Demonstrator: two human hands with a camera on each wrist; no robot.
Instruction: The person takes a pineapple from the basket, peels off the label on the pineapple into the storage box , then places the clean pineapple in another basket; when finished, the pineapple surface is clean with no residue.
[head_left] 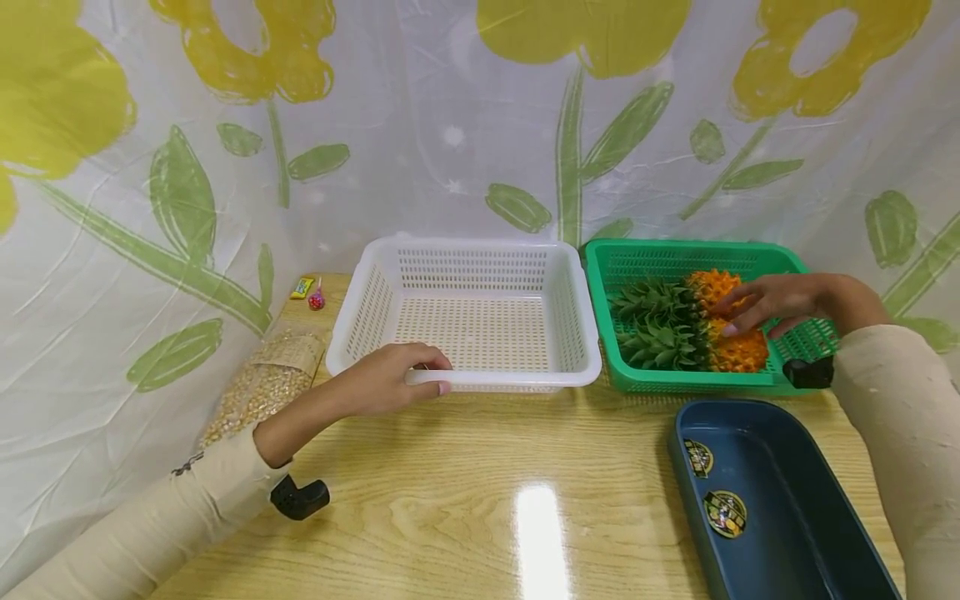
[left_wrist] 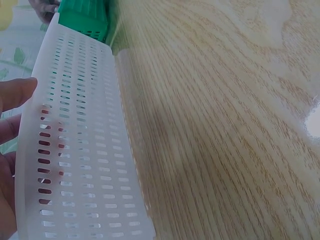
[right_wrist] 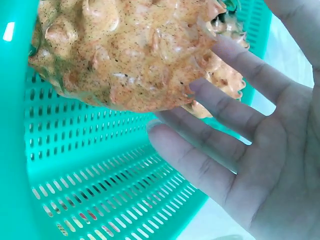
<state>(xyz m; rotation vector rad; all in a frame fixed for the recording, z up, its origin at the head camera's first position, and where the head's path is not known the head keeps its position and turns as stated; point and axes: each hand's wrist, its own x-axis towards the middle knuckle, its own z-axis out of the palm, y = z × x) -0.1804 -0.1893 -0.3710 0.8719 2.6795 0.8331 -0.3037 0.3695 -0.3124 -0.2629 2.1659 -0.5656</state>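
Note:
My left hand [head_left: 390, 379] grips the near rim of a white plastic basket [head_left: 498, 379], its fingers over the inside and the thumb on the outside. In the left wrist view the slotted wall of this basket [left_wrist: 75, 130] fills the left half. Two orange pineapples with green leaf crowns [head_left: 660, 337] lie side by side in a green basket [head_left: 690, 382], crowns to the left. Over them reaches my right hand [head_left: 798, 302], its fingertips right at the fruit. The right wrist view has these fingers [right_wrist: 245, 65] extended and spread against a pineapple's bumpy skin [right_wrist: 125, 55].
A dark blue tray [head_left: 780, 500] with round stickers stands at the front right of the wooden table [head_left: 450, 500]. At the left lie a bag of yellow kernels [head_left: 262, 379], a small yellow packet [head_left: 302, 287] and a red lollipop [head_left: 317, 298]. A flowered curtain [head_left: 420, 125] hangs behind.

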